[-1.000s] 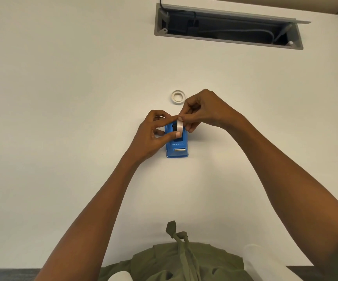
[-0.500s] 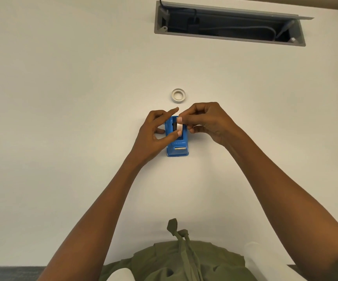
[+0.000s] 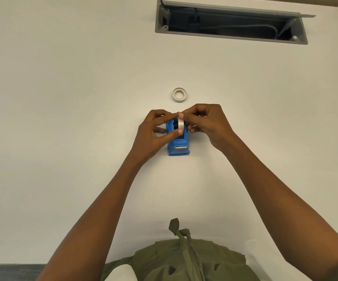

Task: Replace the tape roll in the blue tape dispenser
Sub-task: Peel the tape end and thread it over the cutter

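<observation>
The blue tape dispenser [image 3: 178, 146] stands on the white table, its cutter end toward me. A white tape roll [image 3: 180, 124] on a black hub stands on edge over the dispenser's slot. My left hand [image 3: 153, 134] pinches the roll, with its thumb on the near rim and a finger at the far rim. My right hand [image 3: 206, 123] pinches the roll's top from the right side. Whether the hub sits in its notches is hidden by my fingers. A second tape roll [image 3: 179, 95] lies flat on the table just beyond my hands.
An open grey cable tray [image 3: 231, 23] with cords is recessed in the table at the far side. Bare white tabletop [image 3: 62, 98] stretches to the left and right. My green clothing [image 3: 184, 260] shows at the near edge.
Both hands stayed on the roll above the dispenser. My right hand dropped lower half a second ago, then its fingertips came back to the roll's top rim. The dispenser has not moved.
</observation>
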Available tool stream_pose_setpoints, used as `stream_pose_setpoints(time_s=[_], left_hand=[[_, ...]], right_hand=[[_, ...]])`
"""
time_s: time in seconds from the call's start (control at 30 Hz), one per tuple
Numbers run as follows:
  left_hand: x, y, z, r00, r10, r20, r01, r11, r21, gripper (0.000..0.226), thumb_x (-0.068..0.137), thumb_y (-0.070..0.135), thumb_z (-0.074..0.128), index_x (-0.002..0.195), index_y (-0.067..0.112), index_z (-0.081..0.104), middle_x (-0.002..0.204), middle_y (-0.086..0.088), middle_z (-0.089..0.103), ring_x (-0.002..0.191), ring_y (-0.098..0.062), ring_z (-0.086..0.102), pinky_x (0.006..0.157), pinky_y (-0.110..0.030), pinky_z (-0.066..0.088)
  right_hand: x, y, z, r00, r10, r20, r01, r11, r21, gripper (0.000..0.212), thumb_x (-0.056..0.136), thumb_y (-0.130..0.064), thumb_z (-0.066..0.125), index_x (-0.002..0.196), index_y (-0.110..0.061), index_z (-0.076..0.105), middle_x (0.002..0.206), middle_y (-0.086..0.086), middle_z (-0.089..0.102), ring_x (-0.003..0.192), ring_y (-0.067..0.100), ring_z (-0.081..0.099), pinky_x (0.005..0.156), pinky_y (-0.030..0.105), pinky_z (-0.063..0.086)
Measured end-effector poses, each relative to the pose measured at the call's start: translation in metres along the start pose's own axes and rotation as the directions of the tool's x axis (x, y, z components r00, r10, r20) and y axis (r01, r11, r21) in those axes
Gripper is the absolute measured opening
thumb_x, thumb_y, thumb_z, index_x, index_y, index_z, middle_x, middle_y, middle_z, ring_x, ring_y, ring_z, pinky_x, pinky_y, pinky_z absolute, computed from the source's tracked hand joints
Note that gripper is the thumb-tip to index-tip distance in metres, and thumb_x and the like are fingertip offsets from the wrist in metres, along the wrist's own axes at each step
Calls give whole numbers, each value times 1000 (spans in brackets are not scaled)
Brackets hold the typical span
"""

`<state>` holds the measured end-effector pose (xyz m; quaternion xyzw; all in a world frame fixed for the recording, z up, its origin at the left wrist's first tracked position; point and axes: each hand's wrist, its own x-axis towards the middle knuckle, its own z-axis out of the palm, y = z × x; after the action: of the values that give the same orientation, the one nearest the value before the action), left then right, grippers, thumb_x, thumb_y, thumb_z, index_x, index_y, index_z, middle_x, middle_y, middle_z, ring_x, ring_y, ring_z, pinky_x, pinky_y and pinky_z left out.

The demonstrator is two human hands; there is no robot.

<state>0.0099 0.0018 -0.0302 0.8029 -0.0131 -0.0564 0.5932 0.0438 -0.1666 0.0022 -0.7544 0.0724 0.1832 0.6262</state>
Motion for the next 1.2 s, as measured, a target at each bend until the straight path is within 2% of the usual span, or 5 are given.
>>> stream_pose_setpoints(time_s=[0.27, 0.7, 0.87, 1.0, 1.2], left_hand=[[0, 0, 1, 1000, -5, -10, 5, 1000, 5, 43, 78, 24, 72, 119, 17, 62, 114, 0, 51, 103, -12, 55, 75, -10, 50], [-1, -2, -2, 999, -23, 32, 23, 1000, 7, 48, 74, 23, 76, 119, 20, 61, 118, -3, 50, 104, -16, 56, 79, -14, 52], [0, 0, -3, 999, -21, 32, 20, 999, 26, 48, 74, 21, 76, 119, 16, 62, 120, -5, 51, 105, -16, 56, 81, -20, 54], [2, -1, -3, 999, -23, 34, 21, 998, 55, 50, 73, 22, 77, 120, 16, 61, 120, -6, 51, 105, -14, 55, 79, -15, 52], [4, 0, -3, 998, -42, 47, 39, 997, 65, 50, 72, 24, 78, 118, 18, 62, 120, -5, 51, 104, -13, 54, 76, -10, 51]], right_hand=[[-1, -2, -7, 993, -4, 120, 10, 999, -49, 22, 78, -11, 74, 97, -1, 70, 80, 11, 66, 61, 11, 60, 57, 22, 53], [-2, 2, 1, 1000, -8, -20, 10, 998, 70, 9, 77, -11, 75, 82, -4, 72, 69, 10, 67, 55, 14, 60, 54, 22, 52], [-6, -9, -7, 983, -145, 111, 163, 973, -166, 10, 73, -13, 79, 81, -17, 73, 74, 4, 71, 64, 9, 65, 56, 22, 54], [-2, -25, -12, 960, -192, 203, 269, 835, -480, 18, 62, -11, 84, 75, -17, 73, 70, 1, 70, 60, 6, 64, 56, 18, 55], [8, -44, -11, 972, -67, 226, 179, 831, -526, 14, 63, -11, 84, 74, -12, 76, 66, 3, 72, 53, 9, 69, 52, 11, 51]])
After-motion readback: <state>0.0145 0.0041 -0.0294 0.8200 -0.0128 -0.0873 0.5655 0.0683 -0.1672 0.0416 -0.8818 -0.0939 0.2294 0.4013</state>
